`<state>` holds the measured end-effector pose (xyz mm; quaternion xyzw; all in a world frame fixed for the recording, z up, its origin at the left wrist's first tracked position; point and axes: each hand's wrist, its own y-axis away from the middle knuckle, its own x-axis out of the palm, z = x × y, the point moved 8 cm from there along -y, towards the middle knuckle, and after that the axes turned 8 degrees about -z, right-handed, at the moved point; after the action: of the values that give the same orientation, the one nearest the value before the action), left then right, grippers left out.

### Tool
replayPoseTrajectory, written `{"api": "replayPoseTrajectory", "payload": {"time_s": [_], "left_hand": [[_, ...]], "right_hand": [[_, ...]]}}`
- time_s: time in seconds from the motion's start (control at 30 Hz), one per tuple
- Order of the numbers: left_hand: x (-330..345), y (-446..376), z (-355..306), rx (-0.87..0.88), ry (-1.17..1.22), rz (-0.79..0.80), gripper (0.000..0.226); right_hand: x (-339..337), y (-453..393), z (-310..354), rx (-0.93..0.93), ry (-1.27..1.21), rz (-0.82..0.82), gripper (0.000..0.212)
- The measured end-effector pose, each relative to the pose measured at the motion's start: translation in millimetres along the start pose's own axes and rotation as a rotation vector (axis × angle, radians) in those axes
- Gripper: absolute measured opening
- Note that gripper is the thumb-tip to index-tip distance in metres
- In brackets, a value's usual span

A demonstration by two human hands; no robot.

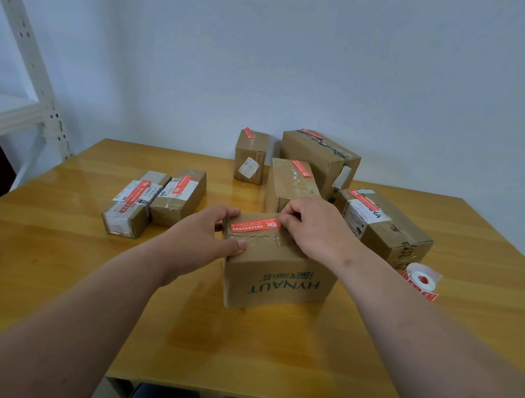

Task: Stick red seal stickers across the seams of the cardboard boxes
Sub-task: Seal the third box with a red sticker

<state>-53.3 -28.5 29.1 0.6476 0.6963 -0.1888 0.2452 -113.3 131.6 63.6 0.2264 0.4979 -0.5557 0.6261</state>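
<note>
A cardboard box [277, 277] printed HYNAUT stands in the middle of the wooden table [248, 348]. A red seal sticker [254, 225] lies across its top, over the taped seam. My left hand [211, 238] grips the box's top left corner, thumb on the near top edge. The fingers of my right hand [311, 228] are curled down on the sticker's right end; whether they pinch or press it I cannot tell. A roll of red stickers [421, 281] lies on the table at the right.
Several other cardboard boxes with red stickers stand behind: two flat ones [153, 200] at the left, a small upright one [250, 157] and larger ones [320, 159] at the back, one [386, 228] at the right. A white metal shelf [26, 77] stands at the far left.
</note>
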Motion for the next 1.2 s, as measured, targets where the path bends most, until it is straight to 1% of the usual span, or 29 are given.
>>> {"api": "replayPoseTrajectory", "payload": {"time_s": [0.13,0.33,0.43,0.7,0.93,1.03,1.1,1.2], "left_hand": [[-0.4,-0.1,0.6,-0.001,0.003,-0.004,0.066],[0.4,-0.1,0.1,-0.003,0.005,-0.004,0.064],[0.4,0.1,0.6,-0.003,0.001,-0.006,0.064],[-0.3,0.3,-0.3,-0.002,-0.006,-0.011,0.064],[-0.6,-0.8,0.8,0.004,-0.01,-0.003,0.064],[-1.1,-4.0,-1.8,0.008,-0.049,0.003,0.062],[1.1,-6.2,-8.7,0.033,-0.119,0.009,0.057],[1.9,-9.7,-17.9,0.071,-0.24,-0.039,0.047]], "right_hand": [[1.2,-2.1,-3.4,0.043,-0.063,0.034,0.025],[7.2,-0.6,0.1,-0.008,0.066,0.056,0.031],[8.0,1.0,0.9,-0.021,0.089,0.049,0.033],[8.8,0.1,1.9,-0.011,0.058,0.043,0.027],[-2.3,0.8,-4.6,0.029,-0.072,0.025,0.017],[-2.4,1.6,-5.7,0.038,-0.054,0.024,0.014],[-2.3,1.6,-5.1,0.04,-0.04,0.011,0.014],[-3.3,0.8,-3.9,0.034,-0.021,0.002,0.012]]}}
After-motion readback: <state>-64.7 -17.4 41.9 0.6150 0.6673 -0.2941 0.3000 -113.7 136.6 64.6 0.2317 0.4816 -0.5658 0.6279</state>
